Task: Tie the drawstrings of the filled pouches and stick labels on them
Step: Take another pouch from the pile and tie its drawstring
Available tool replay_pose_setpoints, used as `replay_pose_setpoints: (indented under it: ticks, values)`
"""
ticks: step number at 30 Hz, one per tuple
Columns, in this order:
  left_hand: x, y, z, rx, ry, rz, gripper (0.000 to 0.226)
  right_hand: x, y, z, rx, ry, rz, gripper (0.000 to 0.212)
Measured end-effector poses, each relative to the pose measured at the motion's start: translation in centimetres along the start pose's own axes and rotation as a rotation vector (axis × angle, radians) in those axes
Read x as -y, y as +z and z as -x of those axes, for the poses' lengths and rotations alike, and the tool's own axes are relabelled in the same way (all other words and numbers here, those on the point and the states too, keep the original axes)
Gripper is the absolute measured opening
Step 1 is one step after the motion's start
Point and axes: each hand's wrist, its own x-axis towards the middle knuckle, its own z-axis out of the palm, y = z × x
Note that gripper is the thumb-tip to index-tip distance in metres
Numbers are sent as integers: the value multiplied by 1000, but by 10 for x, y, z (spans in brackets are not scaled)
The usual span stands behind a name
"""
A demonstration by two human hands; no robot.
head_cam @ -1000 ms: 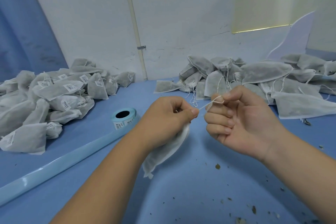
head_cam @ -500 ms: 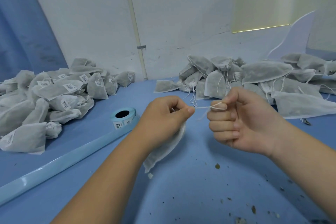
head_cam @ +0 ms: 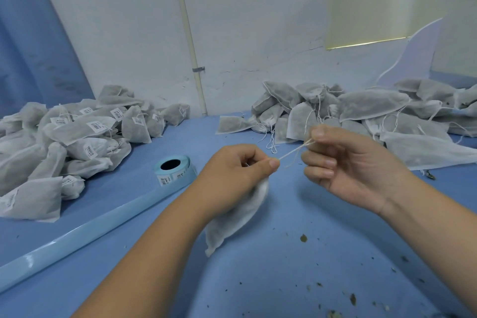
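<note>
Right grip (head_cam: 353, 165) lifted, pinching drawstring (head_cam: 290, 153); left grip (head_cam: 232, 175) holds pouch (head_cam: 240, 214).

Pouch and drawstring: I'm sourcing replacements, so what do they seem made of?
The pouch in the left hand looks like thin non-woven fabric, matte and semi-sheer, with greyish contents showing through. The drawstring pinched by the right hand looks like white cotton twine, possibly synthetic, with fine loose strands.

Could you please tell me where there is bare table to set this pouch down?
Bare table lies between the label roll and the unlabelled pile, and nearest you, though crumbs dot it. The labelled pile crowds the left.
</note>
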Motion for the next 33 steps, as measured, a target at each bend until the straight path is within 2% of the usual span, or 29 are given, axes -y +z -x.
replay_pose_setpoints:
  ticks: [4,8,10,12,13,15,18,22,26,30,33]
  values:
    - [5,-4,2,257,-145,-23,43,4,-3,-4,-197,-62,62,21]
    - [10,-6,2,398,-210,26,60,5,-11,-5,-407,-152,201,29]
    - [10,-8,3,478,-271,38,67,5,-12,-5,-436,-194,223,28]
    - [10,-7,5,527,-309,-10,65,3,-10,-4,-431,-236,277,23]
    - [10,-6,5,505,-311,-30,59,2,-8,-3,-418,-257,324,23]
    - [9,-3,4,361,-309,-31,49,-1,-3,-1,-358,-303,433,24]
    - [9,0,-1,140,-310,116,32,-9,8,3,-234,-369,621,22]
    - [9,2,-3,35,-263,266,29,-26,16,4,-128,-450,981,20]
    - [10,7,-5,26,-229,298,36,-32,15,6,-74,-579,1393,15]
    - [13,7,-4,98,-231,346,38,-33,11,8,-68,-578,1542,14]
    - [13,5,-3,141,-228,371,41,-35,12,10,-41,-588,1552,6]
